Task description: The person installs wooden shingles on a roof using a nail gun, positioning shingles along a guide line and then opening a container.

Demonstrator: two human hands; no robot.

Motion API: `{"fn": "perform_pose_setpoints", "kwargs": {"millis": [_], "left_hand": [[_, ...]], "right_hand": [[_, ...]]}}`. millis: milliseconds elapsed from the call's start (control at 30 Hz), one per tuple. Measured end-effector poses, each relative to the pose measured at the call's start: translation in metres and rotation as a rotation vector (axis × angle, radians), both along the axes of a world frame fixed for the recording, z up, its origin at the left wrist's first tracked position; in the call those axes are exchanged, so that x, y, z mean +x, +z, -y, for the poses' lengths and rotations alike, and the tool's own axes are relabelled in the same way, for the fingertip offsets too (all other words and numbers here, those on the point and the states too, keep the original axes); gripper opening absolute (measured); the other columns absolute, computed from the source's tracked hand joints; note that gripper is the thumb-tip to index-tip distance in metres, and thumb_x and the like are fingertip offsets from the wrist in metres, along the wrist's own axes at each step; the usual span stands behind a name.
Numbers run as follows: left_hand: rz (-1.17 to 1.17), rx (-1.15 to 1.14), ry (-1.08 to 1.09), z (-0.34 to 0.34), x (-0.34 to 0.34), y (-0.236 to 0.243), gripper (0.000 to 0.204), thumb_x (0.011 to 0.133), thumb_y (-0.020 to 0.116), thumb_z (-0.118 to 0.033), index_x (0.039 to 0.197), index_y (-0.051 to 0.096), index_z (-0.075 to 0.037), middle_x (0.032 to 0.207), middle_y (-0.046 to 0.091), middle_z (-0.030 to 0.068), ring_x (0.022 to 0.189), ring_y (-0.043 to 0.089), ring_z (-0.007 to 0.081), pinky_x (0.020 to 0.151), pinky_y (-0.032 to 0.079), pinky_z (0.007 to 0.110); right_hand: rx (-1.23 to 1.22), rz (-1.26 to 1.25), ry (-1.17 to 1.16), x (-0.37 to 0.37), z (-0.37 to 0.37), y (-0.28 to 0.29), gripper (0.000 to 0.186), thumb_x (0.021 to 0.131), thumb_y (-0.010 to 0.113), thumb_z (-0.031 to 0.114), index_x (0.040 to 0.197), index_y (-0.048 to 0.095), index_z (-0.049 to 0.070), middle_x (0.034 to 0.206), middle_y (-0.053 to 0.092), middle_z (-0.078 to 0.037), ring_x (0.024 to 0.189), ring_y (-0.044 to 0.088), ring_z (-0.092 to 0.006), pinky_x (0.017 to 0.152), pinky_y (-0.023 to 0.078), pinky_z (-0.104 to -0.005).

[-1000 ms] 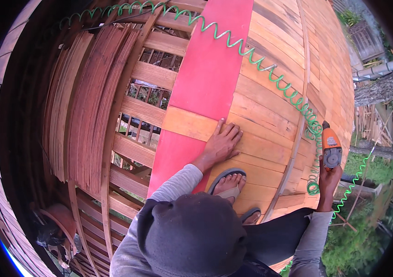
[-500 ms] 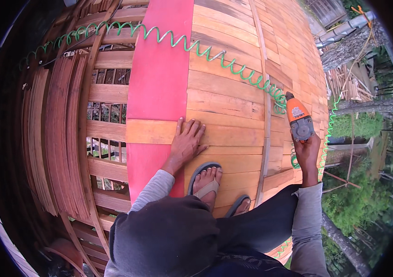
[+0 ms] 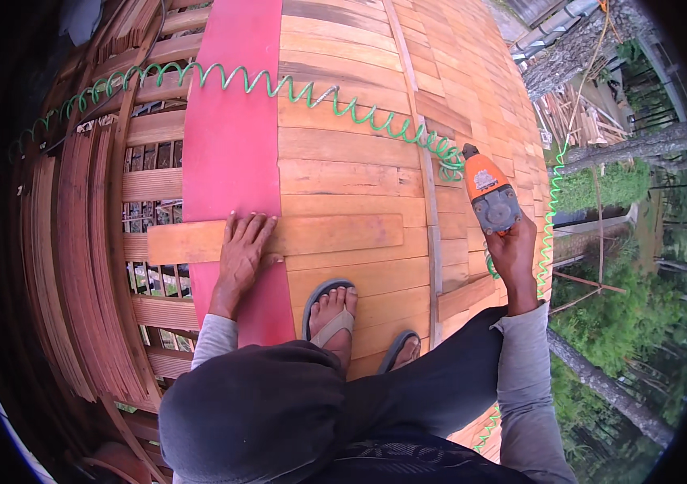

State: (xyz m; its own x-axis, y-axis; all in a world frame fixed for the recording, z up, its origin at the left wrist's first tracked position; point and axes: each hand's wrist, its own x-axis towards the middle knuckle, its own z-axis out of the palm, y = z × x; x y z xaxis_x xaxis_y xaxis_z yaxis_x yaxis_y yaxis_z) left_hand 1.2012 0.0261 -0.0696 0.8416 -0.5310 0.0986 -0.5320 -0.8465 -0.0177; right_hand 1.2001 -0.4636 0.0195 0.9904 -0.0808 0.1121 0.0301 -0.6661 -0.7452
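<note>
A long wooden shingle (image 3: 339,235) lies crosswise over the red underlayment strip (image 3: 235,133), slightly askew to the rows of shingles around it. Its left end sticks out past the strip, above the open battens. My left hand (image 3: 240,256) rests on top of this shingle with fingers stretched flat, the thumb by its near edge. Off to the right, my right hand (image 3: 514,252) is wrapped round the handle of an orange and grey nail gun (image 3: 493,198), its dark nose facing away from me. A green coiled air hose (image 3: 311,95) runs across the roof toward the gun.
Laid shingles (image 3: 351,149) cover the roof to the right, crossed by a narrow wooden strip (image 3: 424,173). Battens (image 3: 154,184) with gaps and stacked shingles (image 3: 85,266) are at the left. My sandalled foot (image 3: 331,319) stands near the shingle. Trees (image 3: 626,339) show beyond the right edge.
The shingle has slid left under my left hand, so its end now overhangs the red strip and it sits at a slight angle. The nail gun stays in my right hand.
</note>
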Motion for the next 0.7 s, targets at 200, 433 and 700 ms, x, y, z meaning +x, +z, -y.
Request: {"fn": "perform_pose_setpoints", "kwargs": {"millis": [200,433,700], "left_hand": [[-0.203,0.05,0.117,-0.089,-0.015,0.034,0.082,0.081,0.072,-0.052,0.149,0.051,-0.011,0.148,0.052,0.014,0.143,0.042,0.034,0.126,0.023,0.051],[-0.25,0.005,0.116,-0.105,-0.002,0.061,0.084,0.081,0.072,-0.05,0.152,0.048,-0.011,0.151,0.051,0.0135,0.145,0.042,0.0321,0.128,0.023,0.049],[-0.133,-0.063,0.292,-0.095,-0.009,0.048,0.104,0.063,0.081,-0.067,0.142,0.055,-0.004,0.134,0.055,0.0151,0.131,0.047,0.036,0.118,0.032,0.05]], "right_hand": [[-0.008,0.014,0.03,0.004,-0.01,-0.009,0.029,0.082,0.07,-0.009,0.11,0.069,-0.001,0.099,0.074,-0.013,0.092,0.071,-0.0176,0.078,0.056,-0.0334],[0.096,0.014,0.018,-0.002,-0.009,-0.018,0.017,0.097,0.072,0.011,0.104,0.071,-0.004,0.093,0.074,-0.008,0.087,0.066,-0.0116,0.076,0.052,-0.0304],[0.045,-0.078,0.143,0.001,-0.01,-0.019,0.035,0.08,0.061,-0.013,0.114,0.064,-0.005,0.102,0.07,-0.013,0.096,0.066,-0.0172,0.082,0.053,-0.031]]}}
